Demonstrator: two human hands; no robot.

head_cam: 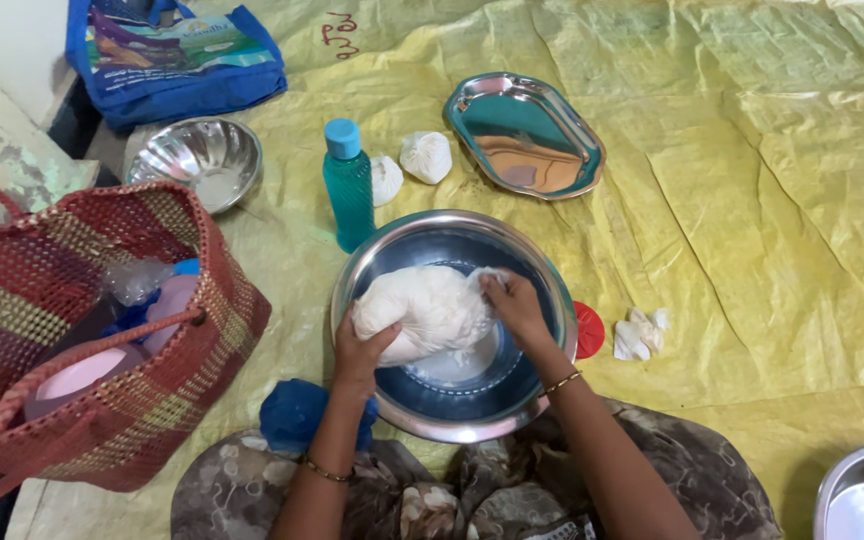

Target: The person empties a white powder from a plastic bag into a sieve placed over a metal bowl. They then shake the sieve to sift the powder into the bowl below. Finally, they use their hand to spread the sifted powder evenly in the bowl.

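Bundle [424,310]: white, lumpy, wet cloth | in steel bowl [452,400] | left hand [360,347], right hand [514,303] grip closed on it

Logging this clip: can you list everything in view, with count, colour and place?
white cloth bundle: 1, white, inside big bowl
large steel bowl: 1, silver, centre
teal plastic bottle: 1, teal, behind bowl
small white tied bundles: 2, white, beside bottle
oval steel tray: 1, silver, top centre
small steel bowl: 1, silver, upper left
woven basket: 1, red-striped, left
blue bag: 1, top left
yellow sheet: 1, underneath
left hand: grips bundle
right hand: grips bundle
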